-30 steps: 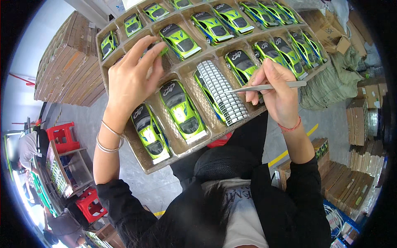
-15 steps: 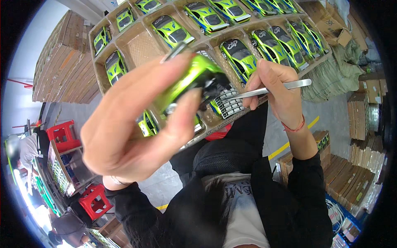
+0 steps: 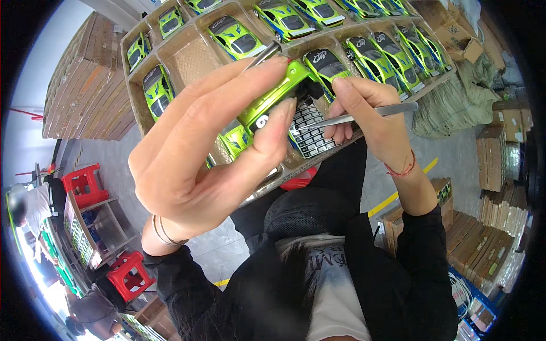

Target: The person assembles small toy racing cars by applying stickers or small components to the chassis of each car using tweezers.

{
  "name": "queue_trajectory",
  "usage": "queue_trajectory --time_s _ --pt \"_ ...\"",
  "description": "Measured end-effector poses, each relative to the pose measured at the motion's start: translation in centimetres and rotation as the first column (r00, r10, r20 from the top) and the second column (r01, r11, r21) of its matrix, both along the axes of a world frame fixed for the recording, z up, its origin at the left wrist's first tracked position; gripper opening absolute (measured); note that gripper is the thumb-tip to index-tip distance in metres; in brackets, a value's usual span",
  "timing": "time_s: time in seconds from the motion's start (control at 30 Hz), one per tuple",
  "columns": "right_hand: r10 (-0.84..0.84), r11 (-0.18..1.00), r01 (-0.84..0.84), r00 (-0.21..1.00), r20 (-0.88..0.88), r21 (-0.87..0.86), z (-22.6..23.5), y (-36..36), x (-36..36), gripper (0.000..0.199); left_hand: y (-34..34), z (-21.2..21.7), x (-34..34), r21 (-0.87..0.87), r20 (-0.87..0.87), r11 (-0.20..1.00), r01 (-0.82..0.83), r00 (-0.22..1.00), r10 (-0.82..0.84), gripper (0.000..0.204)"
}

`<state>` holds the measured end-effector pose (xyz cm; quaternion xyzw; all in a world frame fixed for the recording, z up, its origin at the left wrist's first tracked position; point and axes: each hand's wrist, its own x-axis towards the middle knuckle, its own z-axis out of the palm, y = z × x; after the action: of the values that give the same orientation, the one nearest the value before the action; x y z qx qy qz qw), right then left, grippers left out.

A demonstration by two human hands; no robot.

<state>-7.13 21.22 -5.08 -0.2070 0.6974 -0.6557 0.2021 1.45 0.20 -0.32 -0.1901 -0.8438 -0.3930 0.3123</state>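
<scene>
My left hand (image 3: 199, 136) pinches a bright green toy car (image 3: 273, 96) between thumb and fingers, its side tilted toward me. Behind those fingers a slim metal tool (image 3: 264, 55) sticks out; its other end is hidden, so its kind does not show. In my right hand (image 3: 367, 108) are silver tweezers (image 3: 364, 115), whose tip lies over a sheet of small black-and-white stickers (image 3: 310, 136). That sheet rests on the near side of the compartmented tray (image 3: 185, 59), just right of the held car. I cannot see whether the tip grips a sticker.
Green toy cars with dark roofs, such as one (image 3: 236, 37), fill many tray compartments. Stacked flat cardboard (image 3: 85, 79) stands at the left, with red stools (image 3: 85, 186) below it. More cardboard stacks (image 3: 480, 244) stand at the right. Two people (image 3: 96, 312) are at the lower left.
My left hand has turned the car, so its green side now shows instead of its dark underside. The right hand has shifted slightly left, with the tweezers still over the sticker sheet.
</scene>
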Motion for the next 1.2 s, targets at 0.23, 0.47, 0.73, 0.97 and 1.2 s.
queue_trajectory --time_s 0.23,0.47,0.73,0.97,1.2 --pt "-0.006 1.000 0.005 1.000 -0.027 -0.026 -0.2 -0.3 0.0 0.039 -0.2 -0.3 -0.4 -0.011 -0.065 0.999 0.032 0.997 -0.033 0.034" --pt "0.048 0.943 -0.060 0.998 -0.045 -0.327 0.0 0.8 -0.1 0.040 0.2 0.5 0.1 -0.004 -0.013 0.995 0.097 0.995 -0.097 0.039" --pt "0.094 0.774 -0.302 0.924 -0.370 -0.556 4.4 0.4 -1.2 0.035 0.7 1.9 0.2 -0.095 0.029 0.992 0.085 0.996 -0.082 0.048" --pt "0.159 0.817 -0.348 0.902 -0.400 -0.460 4.6 0.4 -1.6 0.036 1.1 2.0 0.1 -0.079 0.034 0.994 0.078 0.997 -0.076 0.044" --pt "0.123 0.848 -0.298 0.915 -0.384 -0.439 4.8 0.3 -1.2 0.038 1.2 2.1 0.1 -0.061 0.031 0.995 0.077 0.997 -0.075 0.043"
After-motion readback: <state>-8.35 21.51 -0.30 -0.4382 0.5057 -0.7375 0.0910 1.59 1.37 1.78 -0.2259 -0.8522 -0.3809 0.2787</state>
